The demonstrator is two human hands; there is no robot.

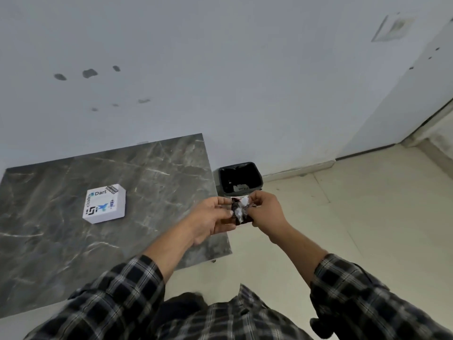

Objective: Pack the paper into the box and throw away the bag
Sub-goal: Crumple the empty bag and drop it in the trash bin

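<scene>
Both hands hold a small crumpled bag (pixel 239 211), dark with white and red patches, just past the table's right edge. My left hand (pixel 208 218) grips its left side and my right hand (pixel 266 212) pinches its right side. A white square box (pixel 105 203) with stickers, one reading "Dart", lies closed on the dark marble table (pixel 73 253), well to the left of my hands. No loose paper shows. A black-lined bin (pixel 240 177) stands on the floor right behind the bag.
The table sits against a pale wall with several dark marks. Beige floor tiles spread to the right, toward a white door at the far right. My checked sleeves fill the bottom of the view.
</scene>
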